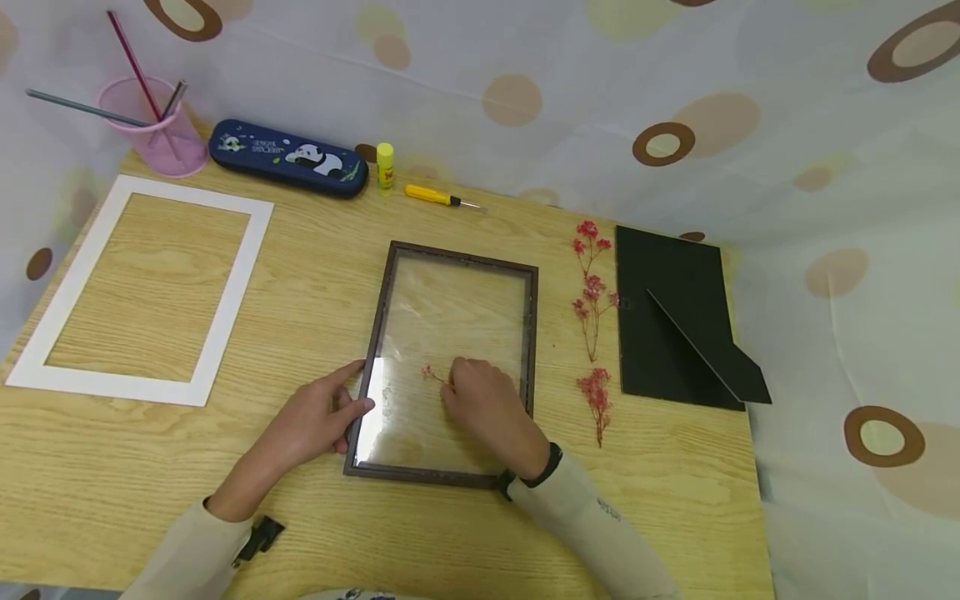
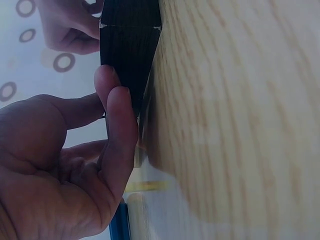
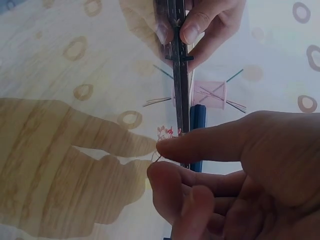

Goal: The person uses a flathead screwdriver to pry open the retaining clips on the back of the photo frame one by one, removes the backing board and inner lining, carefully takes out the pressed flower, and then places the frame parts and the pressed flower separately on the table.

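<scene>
A dark brown picture frame [image 1: 456,479] with a clear pane lies on the table in the head view. My left hand [image 1: 318,417] grips its left side, the thumb on the upper edge and other fingers against the outer side; the left wrist view shows these fingers [image 2: 122,132] on the dark frame edge [image 2: 131,50]. Over the pane, my right hand [image 1: 487,408] pinches a small pink dried flower sprig [image 1: 429,372] by its stem. In the right wrist view, thumb and forefinger meet on the sprig [image 3: 170,131], close above the reflecting pane.
Several pink dried flower sprigs [image 1: 592,304] lie right of the frame, beside a black backing board [image 1: 667,333] with its stand. At left lies a white mat [image 1: 232,292]. Along the back are a pink pen cup [image 1: 168,146], panda pencil case [image 1: 288,158], glue stick [image 1: 385,167] and screwdriver [image 1: 431,195].
</scene>
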Action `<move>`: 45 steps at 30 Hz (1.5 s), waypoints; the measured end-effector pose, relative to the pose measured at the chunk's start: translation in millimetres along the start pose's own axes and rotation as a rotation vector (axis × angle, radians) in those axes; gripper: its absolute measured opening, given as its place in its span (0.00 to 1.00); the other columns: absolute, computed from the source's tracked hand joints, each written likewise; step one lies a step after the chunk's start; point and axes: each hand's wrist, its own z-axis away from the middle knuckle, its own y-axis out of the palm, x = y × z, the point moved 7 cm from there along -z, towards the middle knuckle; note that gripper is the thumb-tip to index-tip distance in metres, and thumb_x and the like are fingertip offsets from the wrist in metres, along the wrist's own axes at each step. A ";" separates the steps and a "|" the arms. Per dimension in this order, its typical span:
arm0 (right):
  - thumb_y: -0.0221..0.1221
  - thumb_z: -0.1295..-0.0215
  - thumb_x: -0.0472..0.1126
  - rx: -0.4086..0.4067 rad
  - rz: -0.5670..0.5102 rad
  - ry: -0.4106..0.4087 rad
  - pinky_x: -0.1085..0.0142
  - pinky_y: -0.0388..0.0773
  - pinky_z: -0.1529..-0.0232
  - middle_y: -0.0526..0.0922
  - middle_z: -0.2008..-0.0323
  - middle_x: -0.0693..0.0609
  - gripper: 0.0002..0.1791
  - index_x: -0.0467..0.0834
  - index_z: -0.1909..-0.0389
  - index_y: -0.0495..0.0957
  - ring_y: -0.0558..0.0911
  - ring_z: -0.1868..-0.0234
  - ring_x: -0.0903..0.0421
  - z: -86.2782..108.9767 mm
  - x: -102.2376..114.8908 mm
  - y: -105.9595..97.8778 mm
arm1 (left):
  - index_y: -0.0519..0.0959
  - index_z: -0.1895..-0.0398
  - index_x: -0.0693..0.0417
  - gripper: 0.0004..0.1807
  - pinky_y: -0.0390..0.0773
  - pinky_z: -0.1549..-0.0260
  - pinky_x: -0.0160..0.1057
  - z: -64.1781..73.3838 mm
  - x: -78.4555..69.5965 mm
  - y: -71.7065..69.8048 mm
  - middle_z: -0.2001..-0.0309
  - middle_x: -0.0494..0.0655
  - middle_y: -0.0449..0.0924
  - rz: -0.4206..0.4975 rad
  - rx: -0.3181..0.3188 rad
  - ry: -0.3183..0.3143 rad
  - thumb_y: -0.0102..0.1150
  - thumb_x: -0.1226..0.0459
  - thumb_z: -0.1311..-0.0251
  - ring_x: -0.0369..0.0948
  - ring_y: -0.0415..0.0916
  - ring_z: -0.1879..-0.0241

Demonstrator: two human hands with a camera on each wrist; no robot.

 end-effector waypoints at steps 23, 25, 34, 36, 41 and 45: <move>0.54 0.32 0.32 -0.105 -0.025 -0.025 0.70 0.57 0.84 0.64 0.85 0.55 0.15 0.43 0.81 0.70 0.60 0.84 0.61 5.1 -1.0 -12.6 | 0.57 0.24 0.65 0.36 0.76 0.85 0.39 2.5 1.9 -1.1 0.75 0.46 0.78 0.011 0.001 -0.021 0.58 0.61 0.29 0.41 0.78 0.85; 0.53 0.31 0.33 -0.113 -0.055 -0.017 0.69 0.58 0.83 0.65 0.85 0.54 0.15 0.43 0.80 0.70 0.60 0.84 0.60 7.3 -3.6 -18.3 | 0.57 0.24 0.65 0.36 0.75 0.85 0.39 3.9 2.1 -2.3 0.76 0.46 0.78 0.011 -0.009 -0.017 0.58 0.61 0.30 0.41 0.77 0.86; 0.54 0.30 0.35 -0.147 -0.117 0.115 0.66 0.65 0.80 0.74 0.80 0.51 0.09 0.41 0.71 0.77 0.69 0.82 0.57 20.9 -39.7 -46.8 | 0.57 0.24 0.65 0.36 0.75 0.85 0.39 2.9 2.1 3.0 0.76 0.46 0.77 0.014 -0.001 -0.009 0.58 0.61 0.29 0.41 0.77 0.86; 0.54 0.30 0.36 -0.164 -0.131 0.154 0.66 0.65 0.81 0.75 0.80 0.51 0.08 0.39 0.68 0.79 0.71 0.82 0.56 23.7 -49.5 -54.0 | 0.57 0.24 0.65 0.36 0.75 0.85 0.39 2.6 1.8 3.0 0.76 0.46 0.77 0.010 -0.005 -0.008 0.58 0.61 0.29 0.41 0.77 0.86; 0.54 0.29 0.37 -0.220 -0.173 0.240 0.64 0.66 0.82 0.78 0.79 0.48 0.10 0.36 0.63 0.81 0.72 0.83 0.54 29.9 -77.9 -70.2 | 0.57 0.24 0.65 0.36 0.75 0.85 0.39 1.7 0.9 2.7 0.76 0.46 0.77 0.012 -0.007 -0.004 0.58 0.61 0.29 0.41 0.77 0.86; 0.52 0.28 0.38 -0.237 -0.205 0.333 0.63 0.68 0.80 0.80 0.75 0.45 0.11 0.35 0.61 0.81 0.74 0.81 0.53 35.3 -107.3 -77.6 | 0.57 0.24 0.65 0.36 0.76 0.85 0.39 2.2 0.6 2.5 0.76 0.46 0.77 0.012 0.000 -0.007 0.58 0.61 0.30 0.41 0.77 0.85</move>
